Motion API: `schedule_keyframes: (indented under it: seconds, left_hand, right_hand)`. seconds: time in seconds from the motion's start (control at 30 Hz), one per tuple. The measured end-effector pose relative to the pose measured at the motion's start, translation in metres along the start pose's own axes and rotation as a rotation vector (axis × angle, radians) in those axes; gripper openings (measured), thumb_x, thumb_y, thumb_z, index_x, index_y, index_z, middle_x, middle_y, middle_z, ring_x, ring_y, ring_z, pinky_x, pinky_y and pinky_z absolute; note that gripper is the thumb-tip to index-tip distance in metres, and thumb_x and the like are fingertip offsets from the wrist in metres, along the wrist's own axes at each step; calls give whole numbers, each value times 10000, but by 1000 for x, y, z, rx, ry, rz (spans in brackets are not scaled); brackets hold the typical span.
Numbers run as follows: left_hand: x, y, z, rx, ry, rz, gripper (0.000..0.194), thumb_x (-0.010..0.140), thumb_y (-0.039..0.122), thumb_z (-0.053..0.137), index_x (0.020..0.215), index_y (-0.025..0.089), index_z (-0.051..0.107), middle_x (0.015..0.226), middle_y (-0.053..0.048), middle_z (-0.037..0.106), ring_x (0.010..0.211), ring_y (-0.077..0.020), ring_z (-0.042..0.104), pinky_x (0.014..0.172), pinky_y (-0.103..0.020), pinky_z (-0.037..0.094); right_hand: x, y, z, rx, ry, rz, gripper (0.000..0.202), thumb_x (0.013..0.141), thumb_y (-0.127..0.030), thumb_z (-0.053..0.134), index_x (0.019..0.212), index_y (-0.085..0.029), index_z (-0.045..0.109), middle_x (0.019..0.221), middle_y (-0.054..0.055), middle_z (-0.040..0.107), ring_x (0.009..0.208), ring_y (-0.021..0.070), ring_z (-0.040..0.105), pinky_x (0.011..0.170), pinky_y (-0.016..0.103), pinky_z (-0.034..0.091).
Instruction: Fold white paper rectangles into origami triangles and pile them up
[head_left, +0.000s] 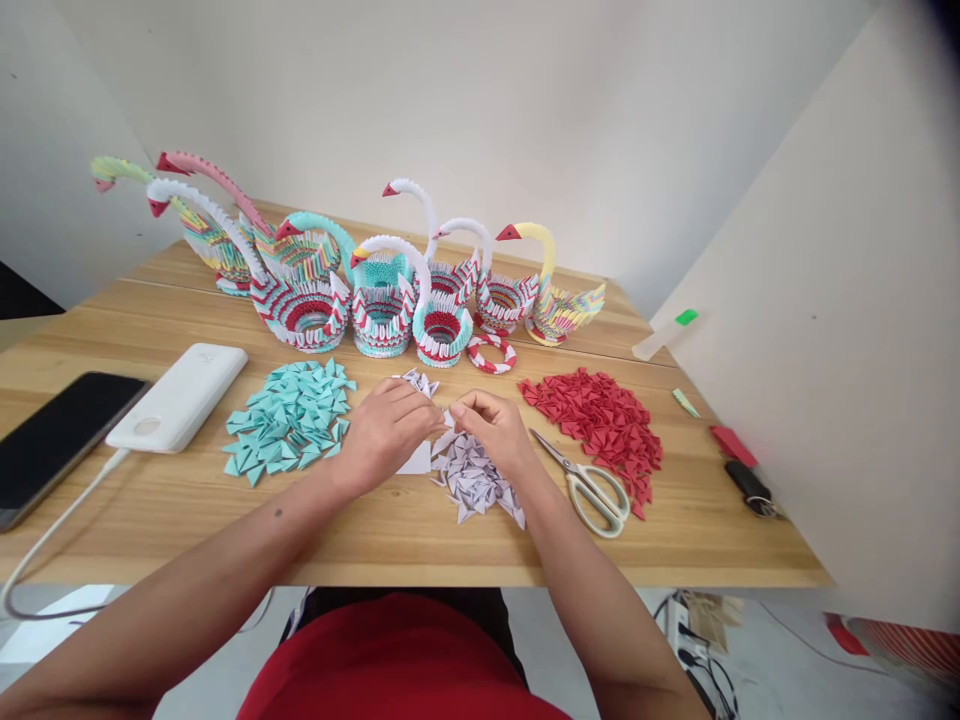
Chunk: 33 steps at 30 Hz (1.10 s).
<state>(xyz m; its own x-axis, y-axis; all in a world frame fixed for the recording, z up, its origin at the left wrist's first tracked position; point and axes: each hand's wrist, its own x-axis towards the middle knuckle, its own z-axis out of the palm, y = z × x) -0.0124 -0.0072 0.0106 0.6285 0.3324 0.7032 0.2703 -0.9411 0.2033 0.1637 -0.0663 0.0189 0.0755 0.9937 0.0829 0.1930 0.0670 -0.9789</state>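
Observation:
My left hand (386, 432) is closed, its fingers curled together over the middle of the table, with a small white paper piece at the fingertips. Close beside it on the right, my right hand (495, 430) pinches at the same white paper. Both hands hover just above a pile of pale lilac-white folded triangles (476, 480). Flat white paper (415, 460) lies under and between the hands. Turquoise folded triangles (289, 415) are heaped to the left, red ones (600, 420) to the right. A red and white paper ring (492, 353) lies behind my right hand.
Several folded-paper swans (304, 310) stand along the back. Scissors (592, 485) lie right of my right hand. At the left are a white power bank (180, 395) with a cable and a phone (60, 435). Keys (750, 488) lie far right, near the white wall.

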Motion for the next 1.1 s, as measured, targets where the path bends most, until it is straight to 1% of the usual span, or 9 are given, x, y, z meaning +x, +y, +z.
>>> schedule_keyframes:
  seconds: [0.1, 0.17, 0.37, 0.43, 0.57, 0.7, 0.87, 1.0, 1.1]
  left_hand:
    - [1, 1, 0, -13, -30, -18, 237, 941, 235, 473, 757, 173, 609, 723, -38, 662, 717, -166, 549, 734, -325, 368]
    - [2, 2, 0, -66, -52, -81, 239, 939, 252, 476, 757, 167, 604, 716, -40, 652, 720, -170, 554, 729, -322, 377]
    - [4, 6, 2, -439, -108, -535, 199, 864, 345, 583, 832, 158, 641, 742, -29, 664, 674, -147, 570, 632, -251, 419]
    - [5, 7, 2, -518, -148, -623, 223, 852, 357, 582, 792, 152, 645, 708, -20, 661, 644, -138, 558, 598, -235, 413]
    - [8, 9, 0, -614, -180, -682, 262, 840, 356, 566, 690, 147, 616, 637, 0, 625, 610, -125, 529, 578, -224, 401]
    - [10, 9, -2, -676, -174, -728, 281, 822, 374, 563, 653, 150, 581, 591, 20, 564, 572, -109, 478, 559, -221, 373]
    - [9, 7, -2, -762, -110, -782, 282, 813, 382, 551, 647, 155, 556, 554, 31, 468, 541, -97, 402, 520, -218, 321]
    - [7, 6, 0, -799, -106, -774, 269, 812, 375, 567, 671, 146, 584, 585, 23, 501, 568, -101, 433, 546, -221, 357]
    - [5, 5, 2, -820, -143, -755, 280, 822, 388, 567, 696, 141, 609, 620, 11, 538, 602, -111, 470, 576, -228, 385]
  right_hand:
    - [0, 1, -1, -49, -5, -30, 287, 817, -434, 603, 667, -190, 598, 594, -22, 546, 544, 105, 482, 529, 231, 382]
    - [0, 2, -2, -81, -8, -53, 300, 837, -443, 576, 673, -193, 594, 602, -19, 539, 555, 109, 479, 542, 236, 383]
    - [0, 3, -3, -156, -5, -97, 303, 860, -446, 541, 701, -194, 596, 613, -20, 516, 572, 116, 486, 551, 235, 376]
    - [-1, 3, -2, -178, -2, -110, 295, 863, -430, 541, 696, -194, 597, 610, -23, 512, 572, 115, 482, 551, 234, 370]
    - [-1, 2, -1, -190, -9, -121, 281, 866, -408, 545, 693, -193, 596, 624, -20, 526, 579, 113, 481, 557, 232, 368]
    - [-1, 1, -2, -165, -8, -89, 328, 869, -453, 529, 683, -192, 599, 623, -15, 545, 573, 117, 498, 550, 235, 381]
    - [1, 1, -4, -111, -54, -88, 357, 882, -480, 497, 722, -186, 622, 662, 1, 566, 624, 130, 512, 586, 250, 399]
    - [2, 5, -2, -95, -59, -67, 229, 822, -422, 606, 794, -197, 633, 680, -22, 558, 609, 115, 491, 573, 237, 380]
    - [2, 6, -2, -138, -25, -80, 213, 839, -393, 585, 769, -194, 615, 657, -28, 533, 593, 108, 472, 559, 233, 361]
